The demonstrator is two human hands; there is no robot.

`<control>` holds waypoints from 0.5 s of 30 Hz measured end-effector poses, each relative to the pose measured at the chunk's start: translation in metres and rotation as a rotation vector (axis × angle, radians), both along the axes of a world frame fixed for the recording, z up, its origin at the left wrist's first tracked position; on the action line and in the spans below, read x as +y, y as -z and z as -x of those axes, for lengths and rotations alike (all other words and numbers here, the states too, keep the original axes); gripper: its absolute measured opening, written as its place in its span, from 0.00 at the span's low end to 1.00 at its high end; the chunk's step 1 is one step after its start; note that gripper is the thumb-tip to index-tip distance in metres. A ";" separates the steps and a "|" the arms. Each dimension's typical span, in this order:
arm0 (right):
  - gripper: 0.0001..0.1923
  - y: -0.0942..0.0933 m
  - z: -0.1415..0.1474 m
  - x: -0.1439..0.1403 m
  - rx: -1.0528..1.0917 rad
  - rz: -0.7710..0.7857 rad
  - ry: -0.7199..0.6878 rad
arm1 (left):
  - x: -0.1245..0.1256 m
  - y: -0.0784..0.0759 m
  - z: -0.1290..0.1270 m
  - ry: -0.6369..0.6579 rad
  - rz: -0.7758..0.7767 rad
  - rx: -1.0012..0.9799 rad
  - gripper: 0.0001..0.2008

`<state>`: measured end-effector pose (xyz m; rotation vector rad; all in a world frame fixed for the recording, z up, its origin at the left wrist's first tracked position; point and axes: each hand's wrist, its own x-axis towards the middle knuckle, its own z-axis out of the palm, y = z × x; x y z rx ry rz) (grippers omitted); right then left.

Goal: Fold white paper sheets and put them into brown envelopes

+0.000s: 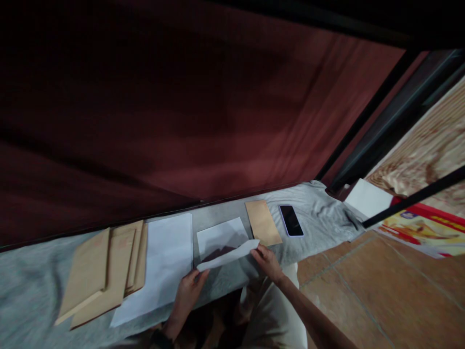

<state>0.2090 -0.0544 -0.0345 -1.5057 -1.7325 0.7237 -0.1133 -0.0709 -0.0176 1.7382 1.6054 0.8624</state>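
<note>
Folding a white sheet over the grey-clothed worktop (43, 271).
Left hand (189, 291) pinches the folded paper (228, 254) at its lower-left end, right hand (267, 259) grips the upper-right; its long axis rises rightward. Brown envelopes (105, 271) lie left; wrists run off frame.

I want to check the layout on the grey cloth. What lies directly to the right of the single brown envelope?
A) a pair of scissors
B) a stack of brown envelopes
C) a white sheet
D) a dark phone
D: the dark phone lies face up on the grey cloth, just right of the single brown envelope.
</note>
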 end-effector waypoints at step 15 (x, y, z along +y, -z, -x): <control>0.16 0.011 0.041 0.023 -0.424 -0.115 0.279 | 0.025 -0.007 -0.017 -0.218 0.132 0.208 0.11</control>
